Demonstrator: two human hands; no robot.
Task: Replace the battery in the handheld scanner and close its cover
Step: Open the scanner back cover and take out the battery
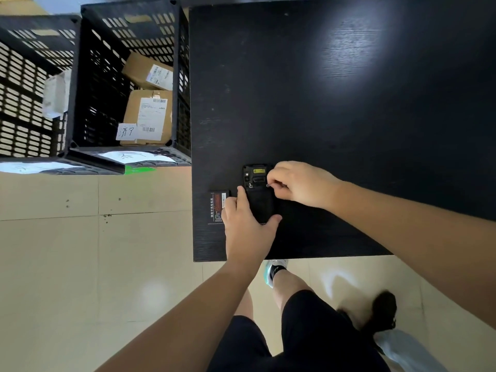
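While the crates [126, 76] with their cardboard parcels [149, 116] sit off to the far left on the floor and play no part, my attention starts at the loose battery [218, 208], lying flat on the black table [335, 89] near its left edge, label up, just beside my left hand. My left hand [248, 224] is pressed down over the lower half of the scanner [258, 193], thumb hooked round its near right corner, fingers along its left side, pinning it face down on the table rather than lifting it. The cover [259, 204] looks to be already seated over the back, so I judge the fresh cell is in and the loose one is the spent one, though I cannot confirm that. Further right, my right hand [300, 183] has its fingertips pinched on the small latch [267, 185] at the scanner's upper right; a matching latch [250, 185] shows on the left. I take this as the locking step. Next I would turn this latch home while holding the body steady, then check the left one.
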